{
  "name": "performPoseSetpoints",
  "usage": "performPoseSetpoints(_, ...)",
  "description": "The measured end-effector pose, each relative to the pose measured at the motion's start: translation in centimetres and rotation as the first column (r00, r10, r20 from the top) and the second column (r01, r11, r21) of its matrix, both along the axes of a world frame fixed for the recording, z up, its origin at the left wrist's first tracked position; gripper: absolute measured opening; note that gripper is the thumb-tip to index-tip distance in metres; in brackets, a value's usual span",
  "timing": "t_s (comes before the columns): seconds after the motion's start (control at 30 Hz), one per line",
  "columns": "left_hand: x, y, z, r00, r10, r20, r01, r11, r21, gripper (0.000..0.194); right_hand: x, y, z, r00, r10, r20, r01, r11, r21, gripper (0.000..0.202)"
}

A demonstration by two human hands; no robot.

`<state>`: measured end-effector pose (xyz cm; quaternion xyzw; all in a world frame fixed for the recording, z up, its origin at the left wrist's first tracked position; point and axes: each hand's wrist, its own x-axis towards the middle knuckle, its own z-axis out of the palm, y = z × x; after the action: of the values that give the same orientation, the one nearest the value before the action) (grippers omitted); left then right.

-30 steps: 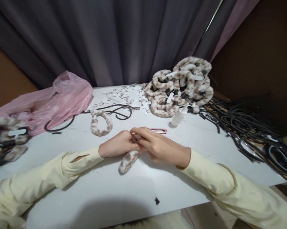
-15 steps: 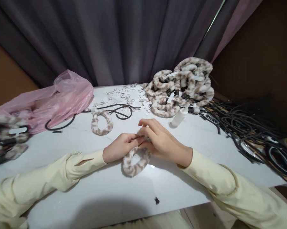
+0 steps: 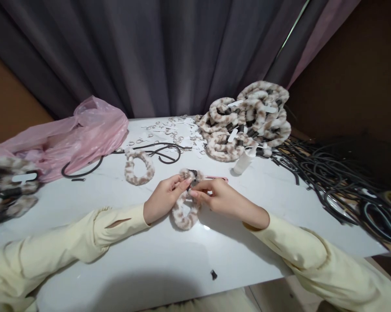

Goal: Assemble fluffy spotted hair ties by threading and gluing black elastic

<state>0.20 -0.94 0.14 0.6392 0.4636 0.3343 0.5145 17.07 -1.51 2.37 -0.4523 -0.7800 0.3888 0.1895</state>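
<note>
A fluffy white and brown ring (image 3: 186, 216) lies at the middle of the table between my hands. My left hand (image 3: 166, 193) pinches its upper left part, near a black band at the top. On the ring's right side, the fingers of my right hand (image 3: 219, 197) are pressed together beside the black band; what they hold is too small to make out. A thin pink tool (image 3: 218, 178) shows just behind my right hand. Farther left, a second fluffy ring (image 3: 139, 168) lies flat.
A pink plastic bag (image 3: 94, 125) and more fluffy pieces (image 3: 15, 173) are at left. Small metal rings (image 3: 169, 130) lie at the back. At right are a pile of fluffy rings (image 3: 256, 112), a clear bottle (image 3: 244, 160) and black cords (image 3: 321, 169). A black scrap (image 3: 214, 274) lies in front.
The held ring has shifted slightly up and its black band now shows. My right hand has lowered, its fingers closing together. The pink tool has come into view behind it.
</note>
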Motion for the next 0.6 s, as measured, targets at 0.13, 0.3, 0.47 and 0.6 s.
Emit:
performPoseSetpoints(0.13,-0.1,-0.1,-0.2,0.995,0.009,-0.101,-0.002,0.998,0.068,0.034,-0.4,-0.1,0.5,0.996,-0.078,-0.03,0.072,0.983,-0.168,0.03)
performPoseSetpoints(0.3,-0.1,0.0,-0.1,0.993,0.028,-0.116,-0.016,0.994,0.105,0.033,-0.4,-0.4,0.5,0.993,-0.095,-0.072,0.075,0.966,-0.246,0.021)
performPoseSetpoints(0.47,-0.1,-0.1,-0.1,0.995,0.01,-0.104,0.0,0.996,0.094,0.032,-0.3,-0.4,-0.2,0.997,-0.052,-0.062,0.042,0.988,-0.152,0.022)
performPoseSetpoints(0.6,-0.1,0.1,-0.1,0.994,0.024,-0.108,-0.015,0.996,0.085,0.033,-0.5,-0.3,-0.6,1.0,-0.022,0.019,0.02,0.995,0.095,0.02)
